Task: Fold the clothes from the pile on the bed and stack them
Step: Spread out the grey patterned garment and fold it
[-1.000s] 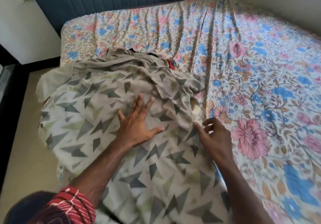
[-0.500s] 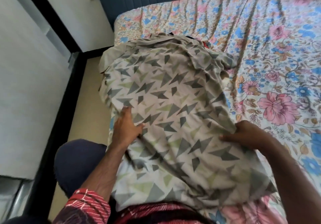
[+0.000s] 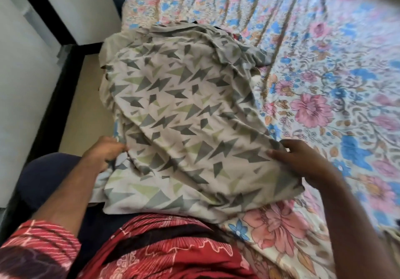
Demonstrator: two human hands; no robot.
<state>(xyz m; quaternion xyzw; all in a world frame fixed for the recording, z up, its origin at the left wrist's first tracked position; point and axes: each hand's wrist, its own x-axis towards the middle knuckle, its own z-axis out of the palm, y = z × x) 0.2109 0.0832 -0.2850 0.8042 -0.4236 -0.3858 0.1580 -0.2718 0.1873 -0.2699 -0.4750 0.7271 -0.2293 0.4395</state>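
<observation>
A large pale cloth point(image 3: 184, 109) printed with grey and green triangles lies spread over the near left corner of the bed and covers the pile beneath it. A bit of red and dark clothing point(image 3: 234, 36) shows at its far edge. My left hand point(image 3: 106, 151) grips the cloth's left edge near the bed's side. My right hand point(image 3: 300, 157) holds the cloth's right edge, fingers curled over the fabric.
The bed's floral sheet point(image 3: 324, 83) stretches away to the right and far side. A strip of floor point(image 3: 86, 109) and a white wall with black trim point(image 3: 32, 73) lie to the left. My red patterned shirt point(image 3: 164, 250) fills the bottom.
Both hands left the cloth's middle, where the left lay flat, and moved down to its near side edges, gripping them. The view swung left and down.
</observation>
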